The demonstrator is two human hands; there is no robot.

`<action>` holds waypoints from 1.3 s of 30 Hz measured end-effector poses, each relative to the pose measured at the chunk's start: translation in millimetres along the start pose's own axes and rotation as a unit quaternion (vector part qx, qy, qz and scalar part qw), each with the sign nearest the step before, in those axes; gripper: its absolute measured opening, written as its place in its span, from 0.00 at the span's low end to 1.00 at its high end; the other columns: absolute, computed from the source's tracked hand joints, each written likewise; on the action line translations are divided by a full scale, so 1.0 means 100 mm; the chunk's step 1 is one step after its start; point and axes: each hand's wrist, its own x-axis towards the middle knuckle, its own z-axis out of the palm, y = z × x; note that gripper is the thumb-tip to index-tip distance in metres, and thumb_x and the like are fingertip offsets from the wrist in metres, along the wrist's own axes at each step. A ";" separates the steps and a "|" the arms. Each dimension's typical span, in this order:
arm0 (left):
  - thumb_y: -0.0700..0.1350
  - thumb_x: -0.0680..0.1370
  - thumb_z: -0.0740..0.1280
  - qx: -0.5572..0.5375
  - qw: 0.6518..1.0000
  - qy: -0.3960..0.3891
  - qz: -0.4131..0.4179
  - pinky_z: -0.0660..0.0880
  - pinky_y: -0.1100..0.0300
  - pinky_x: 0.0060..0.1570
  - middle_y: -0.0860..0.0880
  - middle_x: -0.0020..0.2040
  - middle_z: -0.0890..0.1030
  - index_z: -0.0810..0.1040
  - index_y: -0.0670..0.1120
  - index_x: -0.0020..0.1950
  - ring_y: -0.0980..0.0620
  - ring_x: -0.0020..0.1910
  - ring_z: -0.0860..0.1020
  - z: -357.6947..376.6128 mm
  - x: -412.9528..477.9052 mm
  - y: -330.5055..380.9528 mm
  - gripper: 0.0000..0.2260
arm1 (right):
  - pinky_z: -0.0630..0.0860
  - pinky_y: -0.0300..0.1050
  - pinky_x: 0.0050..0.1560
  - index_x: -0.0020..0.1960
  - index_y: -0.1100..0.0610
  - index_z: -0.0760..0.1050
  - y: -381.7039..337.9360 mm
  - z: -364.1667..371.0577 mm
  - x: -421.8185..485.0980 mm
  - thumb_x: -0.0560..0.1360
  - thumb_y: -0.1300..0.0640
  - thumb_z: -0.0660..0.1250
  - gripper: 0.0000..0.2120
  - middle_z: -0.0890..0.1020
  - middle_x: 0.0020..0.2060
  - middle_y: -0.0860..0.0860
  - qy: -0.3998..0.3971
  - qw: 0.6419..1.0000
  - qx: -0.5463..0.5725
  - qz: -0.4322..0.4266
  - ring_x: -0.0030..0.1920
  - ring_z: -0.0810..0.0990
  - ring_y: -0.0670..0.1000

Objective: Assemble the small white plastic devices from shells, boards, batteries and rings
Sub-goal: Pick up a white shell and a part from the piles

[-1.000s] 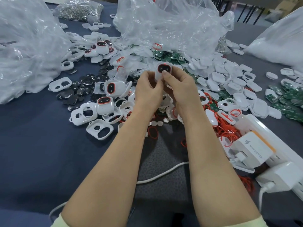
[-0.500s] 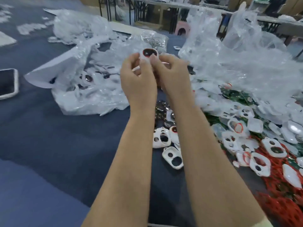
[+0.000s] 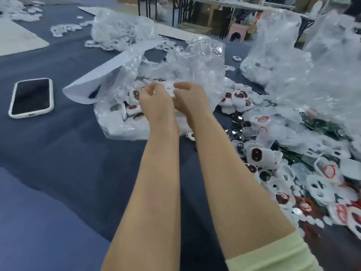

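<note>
Several assembled white devices (image 3: 132,108), each with a dark, red-rimmed face, lie heaped inside an open clear plastic bag (image 3: 195,61) at the middle of the table. Just above that heap the two hands hang close together, backs to the camera. The left hand (image 3: 156,102) has its fingers loosely curled, thumb and forefinger slightly apart. The right hand (image 3: 190,100) is curled the same way beside it. A blurred white shape (image 3: 168,90) shows in the gap between them; I cannot tell whether either hand pinches it or whether it lies in the bag below.

To the right of the bag more finished devices (image 3: 257,154) sit among shiny coin batteries (image 3: 237,122), empty white shells (image 3: 320,189), red rings (image 3: 262,119) and green boards (image 3: 320,122), all spread on the dark blue table cloth (image 3: 58,153). Larger clear bags (image 3: 322,65) rise behind that spread. A phone (image 3: 32,97) in a white case lies face up well to the left. A pale yellow-green sleeve (image 3: 273,255) covers the right upper arm.
</note>
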 end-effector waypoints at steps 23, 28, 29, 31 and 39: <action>0.38 0.77 0.61 0.126 0.984 -0.118 0.034 0.73 0.60 0.33 0.52 0.30 0.76 0.72 0.47 0.41 0.57 0.28 0.76 0.38 -0.35 -0.40 0.07 | 0.69 0.44 0.45 0.55 0.61 0.77 0.59 -0.73 0.29 0.78 0.60 0.60 0.10 0.81 0.53 0.57 0.120 0.895 -0.422 -0.086 0.55 0.78 0.59; 0.46 0.79 0.62 0.178 0.967 -0.180 0.038 0.76 0.44 0.59 0.44 0.49 0.83 0.75 0.45 0.46 0.45 0.52 0.81 0.53 -0.58 -0.53 0.06 | 0.69 0.42 0.54 0.55 0.60 0.78 0.25 -1.27 -0.02 0.78 0.51 0.65 0.13 0.81 0.52 0.53 0.206 0.922 -0.297 -0.140 0.55 0.77 0.53; 0.48 0.80 0.62 0.187 0.959 -0.209 0.035 0.75 0.43 0.60 0.43 0.52 0.83 0.76 0.44 0.49 0.44 0.54 0.81 0.59 -0.67 -0.56 0.08 | 0.70 0.42 0.55 0.54 0.59 0.78 0.19 -1.39 -0.15 0.77 0.51 0.66 0.12 0.82 0.51 0.52 0.212 0.920 -0.289 -0.160 0.54 0.78 0.52; 0.49 0.81 0.61 0.179 0.945 -0.273 0.026 0.76 0.45 0.60 0.44 0.50 0.82 0.77 0.43 0.50 0.45 0.52 0.80 0.73 -0.88 -0.61 0.11 | 0.70 0.41 0.55 0.53 0.59 0.79 0.14 -1.58 -0.41 0.77 0.52 0.67 0.11 0.83 0.50 0.52 0.209 0.912 -0.302 -0.182 0.52 0.79 0.51; 0.45 0.83 0.57 0.183 0.917 -0.355 0.010 0.76 0.42 0.57 0.40 0.52 0.82 0.75 0.43 0.47 0.41 0.54 0.80 0.99 -1.65 -1.03 0.10 | 0.73 0.34 0.47 0.52 0.55 0.80 0.44 -2.43 -1.27 0.76 0.61 0.65 0.08 0.81 0.45 0.45 0.271 0.902 -0.304 -0.144 0.44 0.79 0.43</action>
